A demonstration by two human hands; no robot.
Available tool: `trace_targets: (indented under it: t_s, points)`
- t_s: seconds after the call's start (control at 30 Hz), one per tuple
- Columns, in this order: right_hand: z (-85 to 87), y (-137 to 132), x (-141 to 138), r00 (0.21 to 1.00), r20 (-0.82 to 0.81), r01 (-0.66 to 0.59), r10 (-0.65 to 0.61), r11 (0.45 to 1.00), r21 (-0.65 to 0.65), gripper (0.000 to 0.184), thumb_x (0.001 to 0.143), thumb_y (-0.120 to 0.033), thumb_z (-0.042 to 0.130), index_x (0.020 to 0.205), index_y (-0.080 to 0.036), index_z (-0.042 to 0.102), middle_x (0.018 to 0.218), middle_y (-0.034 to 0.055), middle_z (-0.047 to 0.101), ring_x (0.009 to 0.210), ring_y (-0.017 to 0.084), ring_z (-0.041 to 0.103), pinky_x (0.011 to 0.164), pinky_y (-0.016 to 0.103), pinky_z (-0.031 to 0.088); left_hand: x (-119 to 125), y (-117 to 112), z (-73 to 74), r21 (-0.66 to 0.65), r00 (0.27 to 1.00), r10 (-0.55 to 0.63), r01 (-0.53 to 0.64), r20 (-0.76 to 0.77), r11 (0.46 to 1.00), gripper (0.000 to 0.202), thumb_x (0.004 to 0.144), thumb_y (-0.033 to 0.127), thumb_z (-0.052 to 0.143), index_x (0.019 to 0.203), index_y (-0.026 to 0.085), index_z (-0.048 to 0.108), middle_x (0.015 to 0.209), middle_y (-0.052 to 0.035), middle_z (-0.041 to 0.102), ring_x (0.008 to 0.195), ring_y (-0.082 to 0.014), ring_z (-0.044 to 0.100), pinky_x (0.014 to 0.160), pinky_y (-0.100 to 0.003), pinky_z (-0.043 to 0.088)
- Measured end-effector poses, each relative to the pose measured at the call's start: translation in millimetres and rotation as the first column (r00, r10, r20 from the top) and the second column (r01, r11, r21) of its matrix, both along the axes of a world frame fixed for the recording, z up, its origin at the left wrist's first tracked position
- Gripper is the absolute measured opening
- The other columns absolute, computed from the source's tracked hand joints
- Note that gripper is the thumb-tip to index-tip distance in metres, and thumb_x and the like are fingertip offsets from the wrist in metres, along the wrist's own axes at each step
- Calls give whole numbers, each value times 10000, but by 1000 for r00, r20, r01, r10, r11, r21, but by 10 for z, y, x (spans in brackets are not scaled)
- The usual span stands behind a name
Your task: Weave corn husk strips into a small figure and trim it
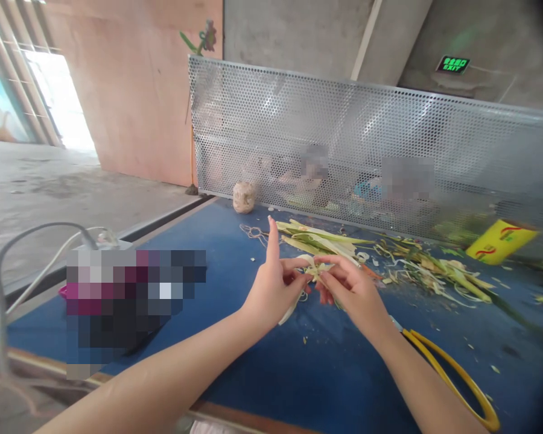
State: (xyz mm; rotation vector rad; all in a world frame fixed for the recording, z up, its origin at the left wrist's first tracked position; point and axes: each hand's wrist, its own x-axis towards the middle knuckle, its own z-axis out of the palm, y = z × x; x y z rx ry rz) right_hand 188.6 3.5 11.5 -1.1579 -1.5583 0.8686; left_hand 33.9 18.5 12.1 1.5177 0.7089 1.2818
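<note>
Both my hands meet over the blue table [276, 374], working a small folded piece of pale green leaf strip [314, 270]. My left hand [274, 286] pinches its left side with thumb and fingers, the index finger pointing straight up. My right hand [350, 286] pinches its right side, fingers curled together. A loose end of the strip hangs down below my left hand. Just behind my hands lies a pile of long leaf strips [321, 241].
Yellow-handled scissors [452, 377] lie under my right forearm. Leaf scraps [434, 271] litter the right side, beside a tipped yellow container [500, 241]. A ball of twine [244, 197] stands by a perforated metal screen [366, 150], with people behind it. A grey cable [9, 271] arches at the left.
</note>
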Motion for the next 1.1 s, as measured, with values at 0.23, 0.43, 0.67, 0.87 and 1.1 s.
trace_targets:
  t_s: [0.23,0.43,0.67,0.87,1.1]
  points:
    - [-37,22,68,995,96,20,-22,1000,18,326,811,-325,511,1102,-193,573,607,8,625,465,133,526,463,261,413,6,-5,20,19,999,-40,40,9,999,1039,727,118,590,1356,287,-220,926,-67,671,554,-104,597,542,-239,491]
    - [-54,15,64,959,267,62,-95,990,128,245,820,-288,473,957,-213,662,548,8,622,458,159,543,472,276,433,15,-20,15,-7,998,-24,24,-64,1000,1075,706,177,641,1362,297,-202,961,-92,662,544,-112,606,519,-247,497]
    - [-37,3,73,855,464,98,-231,951,292,228,818,-258,476,941,-223,664,816,60,703,662,207,648,583,301,493,27,-27,42,-24,992,1,-5,-128,1000,959,748,175,582,1384,293,-126,912,-61,643,532,-112,619,540,-256,507]
    - [-52,2,73,811,517,55,-274,915,399,225,819,-224,472,933,-212,666,914,70,701,806,225,652,696,327,505,21,-14,-11,-10,986,-21,19,-163,1000,936,730,201,599,1391,282,-59,886,-9,558,527,-80,587,522,-227,477]
    - [-41,-45,59,777,547,26,-311,884,466,264,841,-191,442,985,-206,664,935,58,700,833,197,650,738,306,505,42,-4,-4,-3,984,15,-15,-180,1000,829,750,211,571,1385,249,40,798,29,526,529,-80,581,505,-216,463]
